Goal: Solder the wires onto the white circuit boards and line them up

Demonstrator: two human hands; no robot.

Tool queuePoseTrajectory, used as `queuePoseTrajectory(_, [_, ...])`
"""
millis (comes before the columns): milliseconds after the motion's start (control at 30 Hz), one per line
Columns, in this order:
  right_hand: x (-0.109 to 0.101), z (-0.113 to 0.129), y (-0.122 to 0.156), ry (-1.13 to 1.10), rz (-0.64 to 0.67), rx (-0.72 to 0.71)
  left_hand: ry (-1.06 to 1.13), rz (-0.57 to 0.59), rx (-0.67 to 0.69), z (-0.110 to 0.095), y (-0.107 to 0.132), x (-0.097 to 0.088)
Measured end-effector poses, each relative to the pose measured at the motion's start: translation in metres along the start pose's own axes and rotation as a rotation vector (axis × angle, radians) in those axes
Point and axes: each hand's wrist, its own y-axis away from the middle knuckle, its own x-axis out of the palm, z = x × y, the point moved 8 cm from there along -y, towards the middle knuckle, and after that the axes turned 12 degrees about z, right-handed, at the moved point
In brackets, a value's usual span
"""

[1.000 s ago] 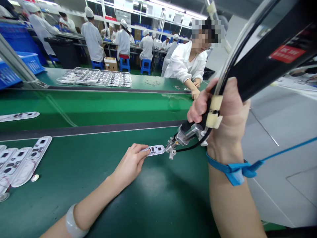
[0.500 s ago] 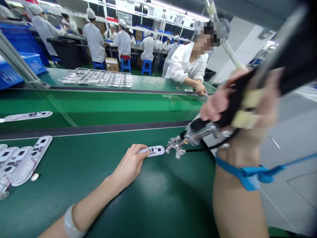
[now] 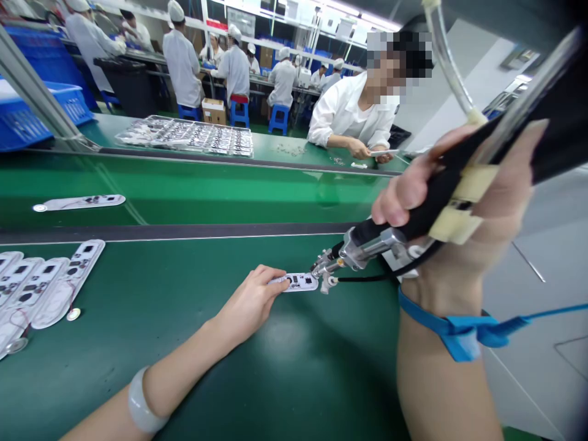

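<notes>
My left hand presses a white oblong casing with circuit parts flat on the green bench, fingertips over its left end. My right hand is wrapped around a black powered screwdriver with a metal nose and a clear tube taped along it. The tool slants down to the left, its tip at the right end of the casing. Whether the tip touches a screw is too small to tell. A blue strap circles my right wrist.
Several similar white casings lie at the left. Another casing rests on the green conveyor belt. Beyond it stand a clear tray of parts and a blue basket. A co-worker in white leans over the far side.
The screwdriver's tip has come from just beside the casing onto its right end. The casing on the belt sits further right in view. The co-worker's hands have shifted.
</notes>
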Motion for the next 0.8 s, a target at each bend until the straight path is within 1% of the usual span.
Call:
queuePoseTrajectory(67, [0.000,-0.004,0.003,-0.041,-0.016,0.006,0.008,-0.008,-0.005,-0.001,0.000,-0.001])
queuePoseTrajectory(267, [-0.002,-0.004,0.001,-0.074,0.015,-0.002,-0.001,0.019,-0.033,-0.004,-0.003,0.002])
queuePoseTrajectory(400, [-0.003,-0.009,-0.002,-0.109,0.027,0.015,0.001,0.026,-0.031,-0.005,-0.003,0.002])
queuePoseTrajectory(567, [-0.002,-0.013,-0.004,-0.091,0.081,0.010,0.003,0.031,-0.041,-0.005,-0.003,0.001])
queuePoseTrajectory(633, [-0.002,-0.014,-0.003,-0.097,0.079,0.005,0.005,0.038,-0.048,-0.005,-0.004,0.001])
queuePoseTrajectory(800, [0.005,-0.022,0.000,-0.105,0.089,0.006,0.006,0.039,-0.046,-0.004,-0.003,0.002])
